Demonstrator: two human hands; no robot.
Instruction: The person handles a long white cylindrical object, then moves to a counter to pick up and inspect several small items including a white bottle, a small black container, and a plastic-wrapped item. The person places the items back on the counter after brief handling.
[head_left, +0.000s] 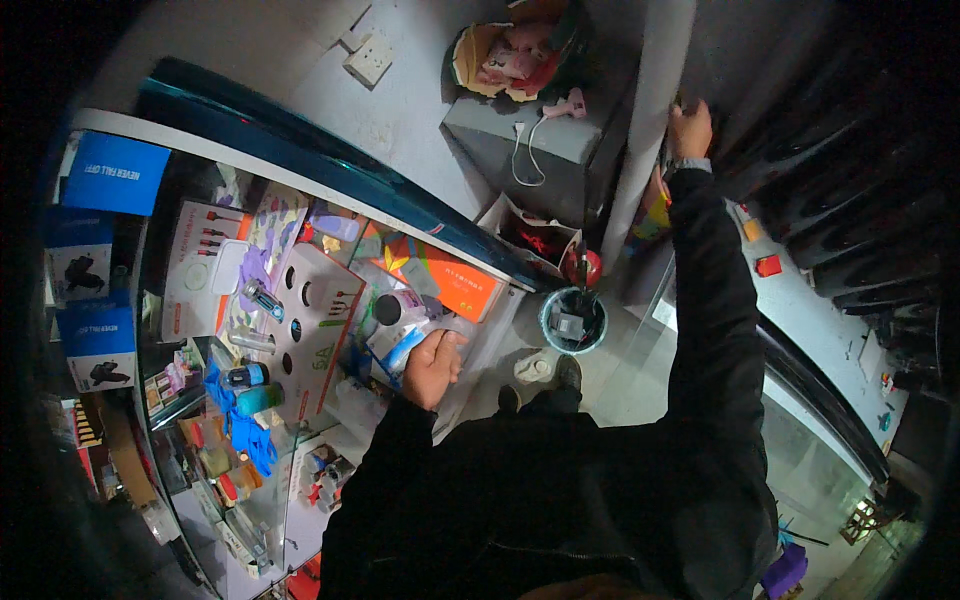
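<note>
My right hand (690, 131) reaches up to the far side, beside a pale vertical pole (651, 112); its fingers are curled, and what lies at the fingertips is too dark to make out. Loosely curled, my left hand (433, 367) hangs at the edge of a glass display case, near a blue and white packet (397, 349) and a round white container with a dark lid (401, 306). I see nothing plainly held in it. Inside the case are a purple glove (255, 266), blue gloves (251, 439) and a clear bottle with a blue label (262, 300).
A bin (573, 322) with dark contents stands on the floor beyond my shoes. Behind it are a paper bag (529, 236) and a grey cabinet (525, 127) carrying a pink corded device (566, 105). Another counter (810, 315) runs along the right. Blue boxes (116, 172) stand far left.
</note>
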